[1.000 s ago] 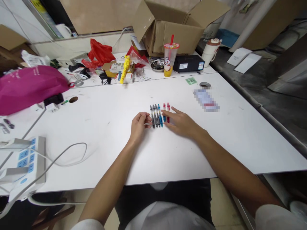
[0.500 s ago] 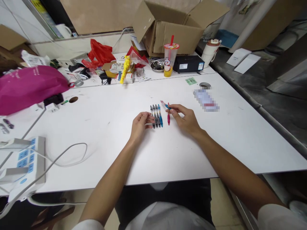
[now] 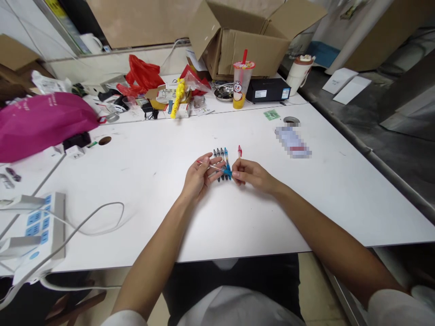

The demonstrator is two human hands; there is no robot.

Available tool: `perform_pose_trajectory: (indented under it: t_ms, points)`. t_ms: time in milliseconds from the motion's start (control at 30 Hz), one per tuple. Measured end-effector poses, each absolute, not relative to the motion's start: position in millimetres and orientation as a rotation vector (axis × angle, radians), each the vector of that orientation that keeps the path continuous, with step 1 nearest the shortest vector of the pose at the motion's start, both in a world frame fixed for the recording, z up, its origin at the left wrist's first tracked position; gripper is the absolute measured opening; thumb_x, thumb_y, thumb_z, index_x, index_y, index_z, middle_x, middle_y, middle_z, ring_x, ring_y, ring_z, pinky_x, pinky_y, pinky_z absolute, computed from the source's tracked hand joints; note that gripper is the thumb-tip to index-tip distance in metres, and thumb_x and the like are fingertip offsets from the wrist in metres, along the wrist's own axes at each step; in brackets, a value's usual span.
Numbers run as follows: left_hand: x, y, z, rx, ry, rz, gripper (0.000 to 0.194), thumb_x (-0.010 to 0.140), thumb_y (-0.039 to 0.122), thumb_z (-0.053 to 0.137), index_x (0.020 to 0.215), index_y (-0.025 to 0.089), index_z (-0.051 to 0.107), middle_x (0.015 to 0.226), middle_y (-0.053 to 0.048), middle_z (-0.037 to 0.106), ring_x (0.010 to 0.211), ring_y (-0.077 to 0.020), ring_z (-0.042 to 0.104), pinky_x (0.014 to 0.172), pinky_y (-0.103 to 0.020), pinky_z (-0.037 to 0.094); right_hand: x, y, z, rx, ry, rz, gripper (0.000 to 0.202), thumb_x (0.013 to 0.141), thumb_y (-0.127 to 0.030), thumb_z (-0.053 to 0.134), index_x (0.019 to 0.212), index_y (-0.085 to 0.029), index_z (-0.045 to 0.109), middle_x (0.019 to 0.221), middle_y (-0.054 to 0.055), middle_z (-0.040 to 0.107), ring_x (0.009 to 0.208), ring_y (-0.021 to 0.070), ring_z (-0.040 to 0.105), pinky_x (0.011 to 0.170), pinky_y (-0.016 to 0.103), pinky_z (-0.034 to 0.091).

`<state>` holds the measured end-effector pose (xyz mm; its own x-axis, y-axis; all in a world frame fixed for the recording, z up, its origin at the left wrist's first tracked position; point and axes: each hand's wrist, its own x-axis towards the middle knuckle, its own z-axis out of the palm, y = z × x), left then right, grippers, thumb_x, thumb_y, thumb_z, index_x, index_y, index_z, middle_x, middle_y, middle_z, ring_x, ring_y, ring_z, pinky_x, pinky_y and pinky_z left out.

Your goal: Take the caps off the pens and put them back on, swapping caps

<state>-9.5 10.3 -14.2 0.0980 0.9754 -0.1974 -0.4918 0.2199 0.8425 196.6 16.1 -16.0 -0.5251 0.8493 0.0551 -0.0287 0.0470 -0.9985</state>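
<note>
A pen with a clear barrel and blue grip [image 3: 217,169] lies between my two hands, above a row of pens. My left hand [image 3: 200,175] pinches its reddish tip end between thumb and finger, the other fingers spread. My right hand [image 3: 253,175] has its fingers closed at the blue end. Under the held pen, several black pens [image 3: 218,153] and one blue pen [image 3: 226,153] lie side by side on the white table [image 3: 136,181]. A red pen [image 3: 239,151] lies just right of them, its lower part hidden by my right hand.
A cup with a red straw [image 3: 239,88], a black box [image 3: 268,90] and an open carton [image 3: 251,52] stand at the back. A tape roll [image 3: 291,121] lies to the right. At left are a power strip [image 3: 50,226] and a magenta bag [image 3: 44,122].
The blue-grip pen has moved left and down from beside the red pen. My left hand has taken hold of its tip end; my right hand has come lower, covering part of the red pen.
</note>
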Motion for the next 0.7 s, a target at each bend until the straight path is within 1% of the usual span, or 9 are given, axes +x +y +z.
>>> perform_pose_trajectory:
  t_ms: [67,167,233,333,400,433,533,633,700]
  points:
    - [-10.0,10.9,-16.5,0.716,0.846,1.223,0.029,0.092,0.037,0.074,0.11,0.017,0.062,0.121,-0.014,0.075,0.107,-0.0223,0.075,0.087,-0.033,0.063,195.9,16.5,-17.7,-0.907,-1.52,1.687,0.039,0.089,-0.057,0.069,0.089,-0.023,0.05,0.068,-0.005,0.058,0.056,0.0112,0.05,0.053,0.026,0.039]
    - [-9.0,10.8,-19.9,0.783,0.812,1.224,0.032,0.087,0.04,0.079,0.105,0.018,0.062,0.116,-0.011,0.076,0.105,-0.0217,0.076,0.085,-0.032,0.063,195.5,17.1,-22.3,-0.979,-1.527,1.945,0.046,0.095,-0.068,0.05,0.096,-0.022,0.054,0.065,-0.004,0.057,0.047,0.0105,0.043,0.046,0.026,0.03]
    - [-7.5,10.2,-21.4,0.837,0.827,1.233,0.036,0.085,0.043,0.08,0.103,0.019,0.061,0.111,-0.01,0.077,0.101,-0.0208,0.076,0.082,-0.031,0.063,194.9,16.3,-24.1,-0.951,-1.62,2.009,0.05,0.098,-0.069,0.045,0.091,-0.021,0.056,0.059,-0.005,0.052,0.046,0.0103,0.039,0.046,0.026,0.029]
    - [-5.6,9.3,-22.6,0.884,0.879,1.281,0.039,0.083,0.047,0.081,0.1,0.019,0.059,0.097,-0.006,0.077,0.091,-0.0178,0.077,0.077,-0.028,0.063,192.2,12.4,-23.0,-0.952,-1.745,1.801,0.041,0.099,-0.06,0.052,0.084,-0.021,0.052,0.059,-0.007,0.045,0.051,0.0099,0.037,0.051,0.026,0.03]
    - [-4.9,9.4,-22.7,0.882,0.915,1.31,0.04,0.083,0.048,0.08,0.099,0.019,0.058,0.09,-0.004,0.075,0.087,-0.0165,0.076,0.074,-0.026,0.062,189.4,9.0,-21.2,-1.019,-1.8,1.641,0.035,0.1,-0.054,0.054,0.086,-0.021,0.054,0.061,-0.006,0.047,0.054,0.0103,0.039,0.053,0.026,0.031]
    - [-4.8,9.6,-22.6,0.875,0.93,1.316,0.04,0.084,0.049,0.08,0.099,0.019,0.058,0.089,-0.003,0.075,0.087,-0.0165,0.076,0.073,-0.026,0.062,187.9,7.5,-20.7,-1.046,-1.814,1.588,0.034,0.101,-0.053,0.051,0.089,-0.021,0.055,0.062,-0.006,0.048,0.054,0.0107,0.04,0.053,0.026,0.032]
    - [-4.5,10.4,-21.7,0.847,0.954,1.319,0.039,0.086,0.049,0.078,0.1,0.019,0.057,0.094,-0.005,0.076,0.09,-0.0175,0.077,0.075,-0.026,0.062,184.8,5.6,-21.4,-1.065,-1.794,1.474,0.033,0.104,-0.049,0.045,0.097,-0.02,0.06,0.068,-0.003,0.057,0.056,0.0113,0.045,0.057,0.027,0.038]
    - [-3.6,10.7,-21.2,0.811,0.963,1.309,0.037,0.089,0.05,0.074,0.101,0.02,0.056,0.1,-0.008,0.077,0.09,-0.0182,0.078,0.078,-0.029,0.063,184.2,7.1,-24.2,-1.069,-1.715,1.358,0.025,0.099,-0.044,0.057,0.109,-0.022,0.061,0.087,0.0,0.066,0.063,0.0116,0.053,0.062,0.028,0.046]
    - [-2.7,10.6,-21.8,0.784,0.972,1.304,0.036,0.091,0.05,0.072,0.102,0.02,0.056,0.102,-0.01,0.078,0.088,-0.0184,0.078,0.081,-0.03,0.064,184.3,8.7,-25.7,-1.064,-1.687,1.342,0.026,0.099,-0.044,0.057,0.113,-0.022,0.061,0.092,0.002,0.068,0.064,0.0122,0.056,0.064,0.03,0.048]
